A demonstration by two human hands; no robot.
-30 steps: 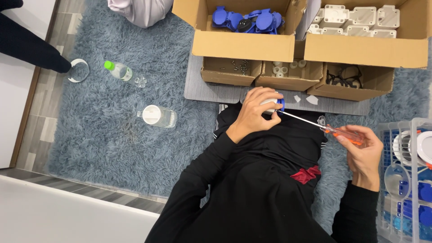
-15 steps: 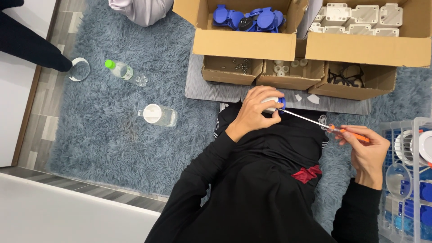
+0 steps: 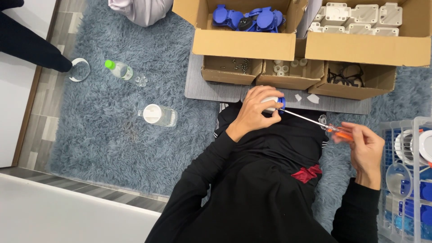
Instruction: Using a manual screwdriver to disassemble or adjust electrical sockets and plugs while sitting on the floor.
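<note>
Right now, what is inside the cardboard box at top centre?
The top-centre cardboard box holds blue round-lidded parts, with one dark piece among them. The box's front wall hides whatever lies beneath or nearer.

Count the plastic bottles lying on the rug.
2: a green-capped bottle near the rug's upper left, and a white-capped bottle lower down, left of the person's left hand.

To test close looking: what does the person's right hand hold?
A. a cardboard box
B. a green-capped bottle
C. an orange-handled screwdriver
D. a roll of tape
C: the right hand grips an orange-handled screwdriver, whose tip meets the small white and blue part held in the left hand.
</note>
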